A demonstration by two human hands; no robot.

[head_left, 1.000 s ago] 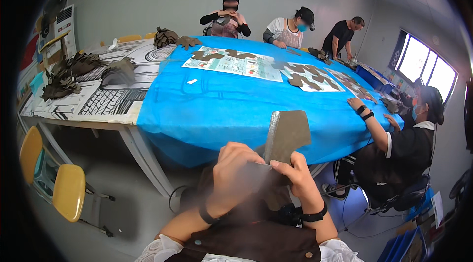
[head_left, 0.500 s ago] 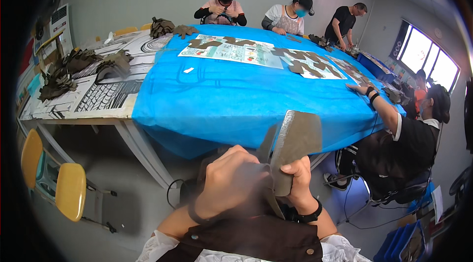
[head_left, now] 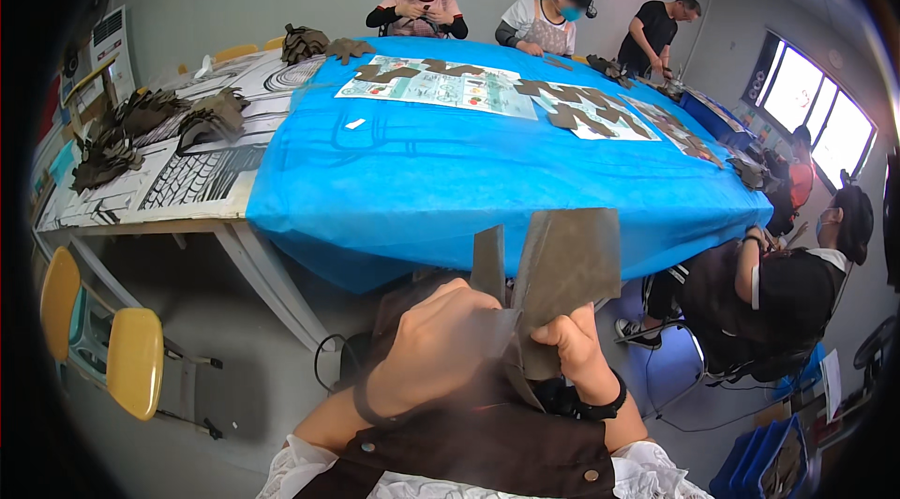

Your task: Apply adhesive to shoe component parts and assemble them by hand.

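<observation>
In front of my chest, my right hand (head_left: 577,349) is closed on a stiff grey-brown piece of leather-like material (head_left: 570,260), the thumb pressed flat against its face. My left hand (head_left: 442,338) is closed at the lower left edge of the piece, its fingers partly blurred. Something pale and thin shows at the left fingertips, but its kind cannot be made out. A narrower flap of the same grey-brown material (head_left: 487,264) stands up just behind the left knuckles. Where this flap joins the larger piece is hidden by my hands.
Ahead stands a large table with a blue cover (head_left: 422,171). Printed sheets (head_left: 478,105) bear several brown cut pieces. Brown bundles (head_left: 211,114) lie at the left. Several people work around the table, one seated person (head_left: 787,288) close on my right. A yellow chair (head_left: 134,363) stands left.
The larger piece stands more upright and has shifted slightly right; the narrow flap shows more clearly, further left. The seated person on the right has drawn an arm back from the table.
</observation>
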